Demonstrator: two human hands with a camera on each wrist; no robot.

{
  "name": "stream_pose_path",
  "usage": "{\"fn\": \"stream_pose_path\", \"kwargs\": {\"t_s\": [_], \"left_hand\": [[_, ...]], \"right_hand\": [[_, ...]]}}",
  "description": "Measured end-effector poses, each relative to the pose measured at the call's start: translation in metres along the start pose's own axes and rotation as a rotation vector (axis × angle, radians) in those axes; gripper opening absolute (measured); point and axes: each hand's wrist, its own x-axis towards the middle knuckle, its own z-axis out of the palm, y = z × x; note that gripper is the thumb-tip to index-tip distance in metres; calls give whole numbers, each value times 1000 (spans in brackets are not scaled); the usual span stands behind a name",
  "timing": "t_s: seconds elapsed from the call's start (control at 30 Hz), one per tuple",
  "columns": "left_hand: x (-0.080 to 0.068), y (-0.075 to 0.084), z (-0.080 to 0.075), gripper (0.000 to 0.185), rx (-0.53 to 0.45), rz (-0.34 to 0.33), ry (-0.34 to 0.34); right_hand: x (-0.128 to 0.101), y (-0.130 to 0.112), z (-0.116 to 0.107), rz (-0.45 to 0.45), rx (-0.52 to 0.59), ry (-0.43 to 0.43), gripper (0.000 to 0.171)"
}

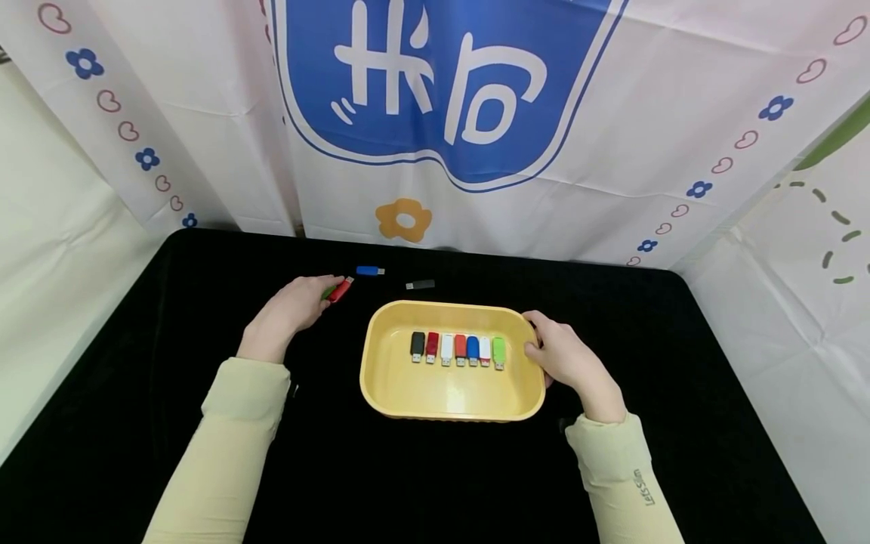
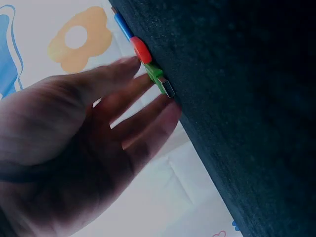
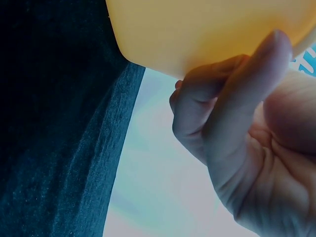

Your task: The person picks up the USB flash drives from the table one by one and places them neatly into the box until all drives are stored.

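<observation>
A yellow plastic bin (image 1: 448, 397) holds a row of several USB flash drives, among them a black one (image 1: 418, 344), a blue one (image 1: 473, 349) and a light green one (image 1: 499, 350). My right hand (image 1: 567, 355) grips the bin's right end, thumb at the rim and fingers against the outer wall (image 3: 197, 29). Left of the bin, my left hand (image 1: 292, 310) pinches a green USB flash drive (image 2: 154, 72) between thumb and fingers. Right beside it lies a red USB flash drive (image 1: 342, 289), close to the thumb tip. The fingers partly hide the green drive in the head view.
Behind the bin, a blue USB flash drive (image 1: 369, 270) and a dark one (image 1: 421, 285) lie on the black cloth-covered table (image 1: 408, 483). A white printed curtain (image 1: 326, 196) hangs at the table's far edge, with white fabric on both sides.
</observation>
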Motion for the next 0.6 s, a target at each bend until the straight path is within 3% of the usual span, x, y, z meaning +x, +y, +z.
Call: {"fn": "stream_pose_path", "kwargs": {"t_s": [0.13,0.33,0.6], "left_hand": [[1,-1,0,48,23,5,12],[3,0,-2,41,32,-50,20],[-2,0,-5,33,-34,-76,29]], "right_hand": [[0,0,0,-1,0,-1,50],[0,0,-1,5,-1,-4,50],[0,0,0,5,-1,-1,50]]}}
